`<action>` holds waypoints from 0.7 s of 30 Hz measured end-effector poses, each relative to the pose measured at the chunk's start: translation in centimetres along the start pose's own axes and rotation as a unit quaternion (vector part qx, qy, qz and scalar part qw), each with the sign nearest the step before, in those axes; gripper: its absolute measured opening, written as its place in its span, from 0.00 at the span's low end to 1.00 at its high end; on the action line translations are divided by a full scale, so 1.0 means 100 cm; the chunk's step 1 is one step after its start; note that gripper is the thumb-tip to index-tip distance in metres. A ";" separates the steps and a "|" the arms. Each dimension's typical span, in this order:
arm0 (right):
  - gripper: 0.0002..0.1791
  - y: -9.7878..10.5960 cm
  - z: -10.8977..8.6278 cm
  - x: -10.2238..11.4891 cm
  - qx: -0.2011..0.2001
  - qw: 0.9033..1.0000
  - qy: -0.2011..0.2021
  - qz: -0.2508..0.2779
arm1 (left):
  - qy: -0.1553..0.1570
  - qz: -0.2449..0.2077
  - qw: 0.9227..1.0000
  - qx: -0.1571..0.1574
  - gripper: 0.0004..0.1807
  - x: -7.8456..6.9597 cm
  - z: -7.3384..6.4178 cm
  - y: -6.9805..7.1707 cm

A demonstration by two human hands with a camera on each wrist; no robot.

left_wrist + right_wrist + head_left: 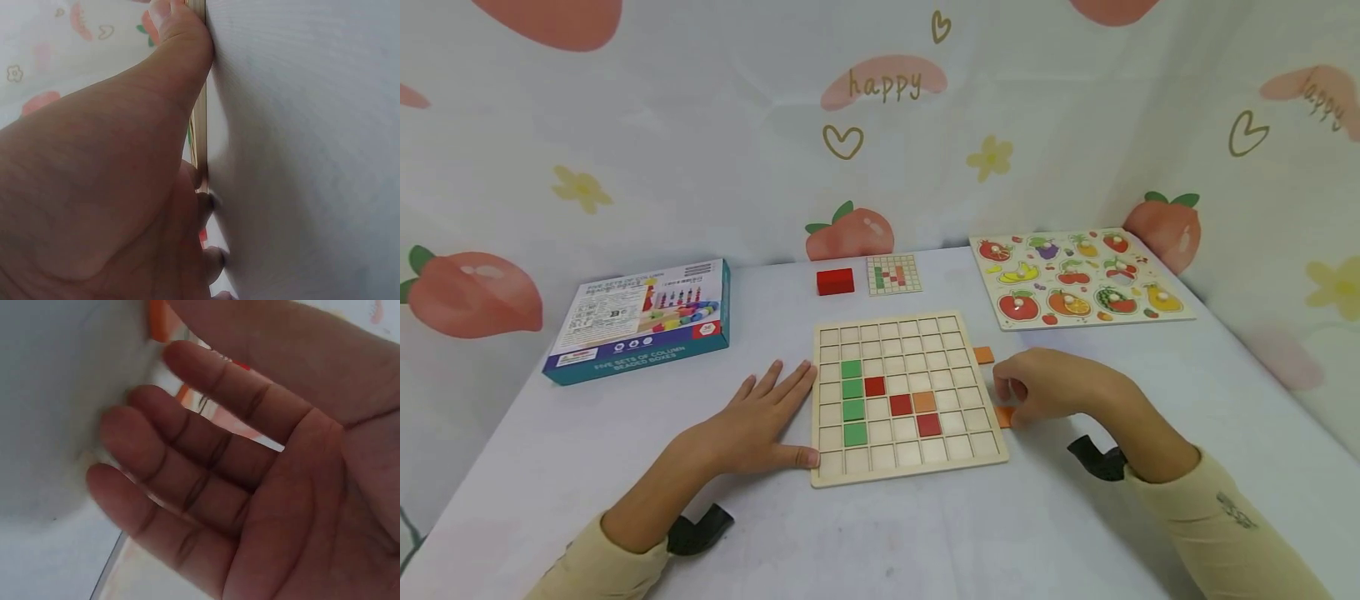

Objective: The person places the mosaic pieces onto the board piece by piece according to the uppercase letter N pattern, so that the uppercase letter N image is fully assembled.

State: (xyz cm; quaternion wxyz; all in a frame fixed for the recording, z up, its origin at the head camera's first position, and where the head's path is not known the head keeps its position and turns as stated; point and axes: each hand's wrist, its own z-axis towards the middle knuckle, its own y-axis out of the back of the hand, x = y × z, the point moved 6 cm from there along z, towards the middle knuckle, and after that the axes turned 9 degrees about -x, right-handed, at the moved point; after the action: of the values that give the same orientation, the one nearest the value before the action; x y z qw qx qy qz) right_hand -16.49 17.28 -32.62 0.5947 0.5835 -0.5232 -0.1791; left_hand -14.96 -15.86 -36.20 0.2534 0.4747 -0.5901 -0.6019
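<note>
A wooden grid board (910, 467) lies on the table with several green tiles (854, 409) in one column, three red tiles (900, 405) on a diagonal and one orange tile (923, 402). My left hand (741, 429) rests at the board's left edge, fingers spread, thumb on the near corner. Past the right edge, my right hand (1048, 383) hovers with loosely bent fingers. Its thumb is at a loose orange tile (1003, 417); in the right wrist view that tile (158, 322) shows by the thumb, the fingertips (184, 359) apart from it. Another orange tile (983, 355) lies farther back.
Behind the board are a red block or stack (836, 282) and a small card (893, 275) printed with a coloured grid pattern. A bead-toy box (640, 317) lies at the back left. At the back right is a fruit puzzle board (1075, 279), near the patterned cloth backdrop (700, 108).
</note>
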 end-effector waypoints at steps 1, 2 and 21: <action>0.12 0.000 0.000 0.000 0.001 1.000 0.004 0.001 | 0.000 0.000 1.000 0.000 0.67 0.000 0.000 0.000; 0.13 0.000 0.001 0.000 0.002 1.000 0.008 0.002 | -0.001 0.000 1.000 0.001 0.67 0.000 0.000 0.000; 0.13 -0.004 0.003 -0.005 0.031 0.995 0.051 0.078 | -0.012 0.004 1.000 -0.004 0.65 -0.001 -0.001 0.002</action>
State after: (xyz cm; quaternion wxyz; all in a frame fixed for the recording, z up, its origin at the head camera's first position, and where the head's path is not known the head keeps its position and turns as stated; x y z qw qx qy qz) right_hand -16.77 17.49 -33.25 0.6145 0.5674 -0.5413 -0.0864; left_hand -14.89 -15.79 -36.02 0.2503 0.4639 -0.5922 -0.6094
